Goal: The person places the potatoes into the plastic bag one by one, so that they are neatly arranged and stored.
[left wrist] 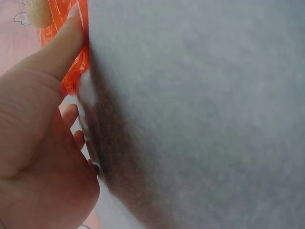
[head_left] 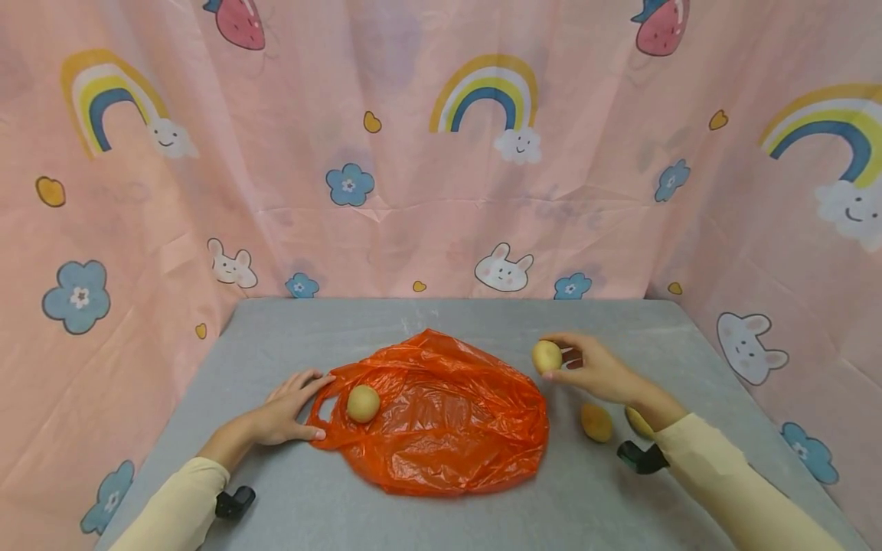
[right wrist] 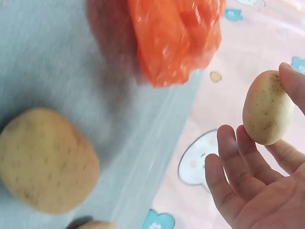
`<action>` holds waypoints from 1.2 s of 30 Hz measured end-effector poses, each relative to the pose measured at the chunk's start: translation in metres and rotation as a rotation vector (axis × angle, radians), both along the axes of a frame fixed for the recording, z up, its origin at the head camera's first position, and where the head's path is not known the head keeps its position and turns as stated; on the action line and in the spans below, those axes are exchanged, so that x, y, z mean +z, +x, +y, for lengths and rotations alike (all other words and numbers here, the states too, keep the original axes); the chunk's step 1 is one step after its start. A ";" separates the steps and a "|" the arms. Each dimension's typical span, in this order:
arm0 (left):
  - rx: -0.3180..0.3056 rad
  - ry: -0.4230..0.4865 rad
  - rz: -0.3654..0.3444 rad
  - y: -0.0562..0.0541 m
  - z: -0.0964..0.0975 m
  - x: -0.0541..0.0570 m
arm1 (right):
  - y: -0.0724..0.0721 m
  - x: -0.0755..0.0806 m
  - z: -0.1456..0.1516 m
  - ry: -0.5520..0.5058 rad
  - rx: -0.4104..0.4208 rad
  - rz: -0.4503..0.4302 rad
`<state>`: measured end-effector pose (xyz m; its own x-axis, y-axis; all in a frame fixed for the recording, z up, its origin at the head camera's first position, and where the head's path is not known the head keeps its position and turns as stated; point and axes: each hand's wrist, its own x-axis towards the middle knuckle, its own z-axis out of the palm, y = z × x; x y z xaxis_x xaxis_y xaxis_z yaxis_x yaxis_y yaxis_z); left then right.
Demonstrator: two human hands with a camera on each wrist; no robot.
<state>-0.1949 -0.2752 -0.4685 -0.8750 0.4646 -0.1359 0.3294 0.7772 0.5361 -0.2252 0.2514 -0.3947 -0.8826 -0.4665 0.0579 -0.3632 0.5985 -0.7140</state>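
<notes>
An orange plastic bag (head_left: 448, 428) lies spread on the grey table, its handle end to the left. My left hand (head_left: 285, 409) rests there with thumb and fingers spread, the thumb and a fingertip touching the handles. The left wrist view shows the thumb against the orange plastic (left wrist: 71, 76). One potato (head_left: 363, 403) sits on the bag beside the handle opening. Right of the bag, my right hand (head_left: 586, 367) pinches a potato (right wrist: 268, 108) between thumb and fingertips, held above the table. Its other fingers are loosely bent.
Two more potatoes lie on the table (head_left: 413, 524) below the right hand: one potato (head_left: 596, 422) in plain view, another potato (head_left: 639, 422) partly behind the wrist. A pink patterned curtain (head_left: 413, 245) surrounds the table's back and sides.
</notes>
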 end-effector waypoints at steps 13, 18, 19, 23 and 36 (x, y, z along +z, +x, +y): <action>-0.011 0.028 0.022 -0.001 -0.002 -0.004 | 0.014 -0.001 -0.028 -0.011 0.044 -0.027; -0.008 0.024 0.018 -0.003 -0.003 -0.005 | 0.020 -0.004 -0.040 0.007 0.057 -0.034; -0.007 0.027 0.016 -0.003 -0.003 -0.005 | 0.022 -0.004 -0.042 0.011 0.054 -0.041; -0.009 0.038 0.019 -0.002 -0.004 -0.006 | 0.027 -0.004 -0.052 0.035 0.066 -0.049; -0.013 0.043 0.038 0.001 -0.004 -0.005 | 0.038 -0.011 -0.087 0.063 0.121 -0.067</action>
<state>-0.1942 -0.2792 -0.4737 -0.8729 0.4809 -0.0827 0.3600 0.7491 0.5562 -0.1871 0.1644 -0.4054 -0.8209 -0.5702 -0.0317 -0.3882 0.5978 -0.7013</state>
